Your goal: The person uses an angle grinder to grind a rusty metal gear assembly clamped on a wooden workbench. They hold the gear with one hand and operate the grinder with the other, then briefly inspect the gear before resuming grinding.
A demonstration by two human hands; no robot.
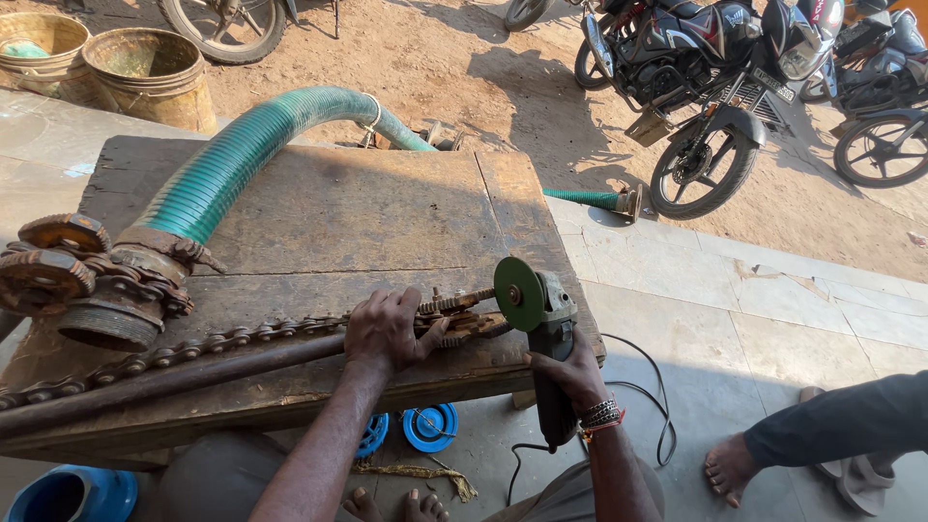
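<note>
My left hand (389, 329) presses down on a rusty roller chain (232, 337) near its end, on a worn wooden bench (367, 213). A long rusty iron bar (164, 382) lies along the bench just below the chain. My right hand (570, 372) grips the body of an angle grinder (553, 333). Its green disc (518, 293) stands upright beside the chain's end at the bench's right edge. The grinder's black cable (646, 406) loops on the floor.
A green ribbed hose (246, 145) with a rusty coupling (116, 300) and gears (48, 266) lies on the bench's left. Buckets (145, 72) stand far left, motorcycles (715, 87) far right. Another person's leg and foot (735, 464) are at right; blue discs (430, 427) lie under the bench.
</note>
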